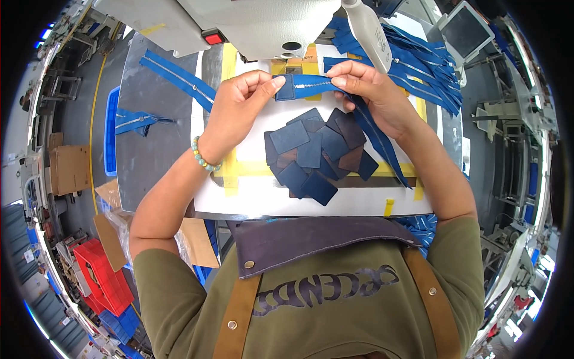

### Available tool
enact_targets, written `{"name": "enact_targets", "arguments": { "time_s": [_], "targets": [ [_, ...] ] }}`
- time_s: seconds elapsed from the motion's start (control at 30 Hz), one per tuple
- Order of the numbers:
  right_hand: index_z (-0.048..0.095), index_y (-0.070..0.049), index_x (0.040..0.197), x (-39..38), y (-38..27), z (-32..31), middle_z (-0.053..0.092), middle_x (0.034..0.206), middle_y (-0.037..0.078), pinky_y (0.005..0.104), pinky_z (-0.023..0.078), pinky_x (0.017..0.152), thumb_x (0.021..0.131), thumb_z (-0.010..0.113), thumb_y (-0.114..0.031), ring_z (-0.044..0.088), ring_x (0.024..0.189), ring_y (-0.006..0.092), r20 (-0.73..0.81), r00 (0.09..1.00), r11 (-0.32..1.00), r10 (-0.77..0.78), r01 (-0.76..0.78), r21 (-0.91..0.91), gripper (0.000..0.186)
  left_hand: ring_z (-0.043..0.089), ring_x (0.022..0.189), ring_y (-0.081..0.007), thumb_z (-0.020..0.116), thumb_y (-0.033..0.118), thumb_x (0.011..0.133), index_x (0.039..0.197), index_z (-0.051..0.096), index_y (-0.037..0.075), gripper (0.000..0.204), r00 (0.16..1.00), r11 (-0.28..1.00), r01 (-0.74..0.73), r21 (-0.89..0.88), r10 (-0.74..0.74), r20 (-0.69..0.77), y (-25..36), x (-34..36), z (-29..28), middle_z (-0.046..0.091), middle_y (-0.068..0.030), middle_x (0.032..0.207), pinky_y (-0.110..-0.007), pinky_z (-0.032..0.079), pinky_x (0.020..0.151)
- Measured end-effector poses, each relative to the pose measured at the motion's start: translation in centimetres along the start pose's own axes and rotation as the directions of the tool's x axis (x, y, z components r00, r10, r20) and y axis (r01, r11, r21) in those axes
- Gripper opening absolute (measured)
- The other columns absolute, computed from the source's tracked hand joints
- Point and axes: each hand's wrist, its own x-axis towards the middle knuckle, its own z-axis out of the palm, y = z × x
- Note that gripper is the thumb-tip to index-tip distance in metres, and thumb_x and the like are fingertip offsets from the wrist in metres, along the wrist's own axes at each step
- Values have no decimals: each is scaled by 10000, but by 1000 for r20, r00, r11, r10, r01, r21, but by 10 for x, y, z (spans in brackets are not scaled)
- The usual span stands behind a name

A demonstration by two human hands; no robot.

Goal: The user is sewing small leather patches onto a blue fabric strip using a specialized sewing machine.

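Between my two hands a blue zipper strip with silver teeth is stretched out in front of the sewing machine. My left hand pinches its left end, where a dark blue patch is stitched on. Farther right, my right hand grips the strip between thumb and fingers. From there its dark tail hangs down to the right. Below my hands lies a loose pile of dark blue and brown patches with rounded corners, spread over the white work surface.
The white machine head and a white bottle-like part stand close above my hands. Many blue zipper strips are heaped at the back right. Other zipper strips lie at left, near a blue bin. Red crates stand on the floor.
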Motion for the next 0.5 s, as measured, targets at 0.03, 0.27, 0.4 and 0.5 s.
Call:
{"name": "enact_targets", "arguments": {
  "time_s": [0.03, 0.27, 0.4, 0.5],
  "targets": [
    [755, -51, 1113, -1, -1, 0, 651, 913, -10, 224, 454, 695, 1011, 754, -216, 554, 812, 70, -2, 1000, 1000, 0, 0, 1, 195, 364, 672, 2, 724, 252, 1073, 961, 744, 28, 251, 1000, 1000, 0, 0, 0, 2, 1, 1, -1, 533, 109, 727, -213, 289, 607],
    [679, -23, 1263, -8, -17, -30, 687, 1005, 24, 222, 416, 637, 1048, 644, -146, 555, 810, 70, 107, 981, 960, -163, 133, 245, 250, 682, 1190, -224, 661, 163, 1078, 1406, 643, 17, 359, 913, 914, -405, 32, 402, 74, -1, -6, 13, 681, -148, 1305, -363, 542, 1023],
    [660, -13, 1271, -5, -17, -26, 699, 1027, 60, 214, 402, 643, 1079, 580, -167, 527, 785, 78, -55, 968, 900, -245, 248, 360, 259, 671, 1269, -372, 644, 59, 1033, 1495, 599, 25, 466, 747, 560, -610, 561, 642, 172, 6, -9, 9, 644, -208, 1466, -428, 545, 1083],
    [657, -14, 1275, -4, -16, -25, 704, 1027, 66, 213, 410, 648, 1079, 586, -183, 533, 785, 76, 54, 964, 880, -262, 215, 422, 268, 721, 1175, -327, 655, 29, 1018, 1462, 638, 36, 445, 757, 565, -593, 573, 634, 159, 9, -10, 0, 690, -187, 1409, -387, 574, 1008]
  ]
}}
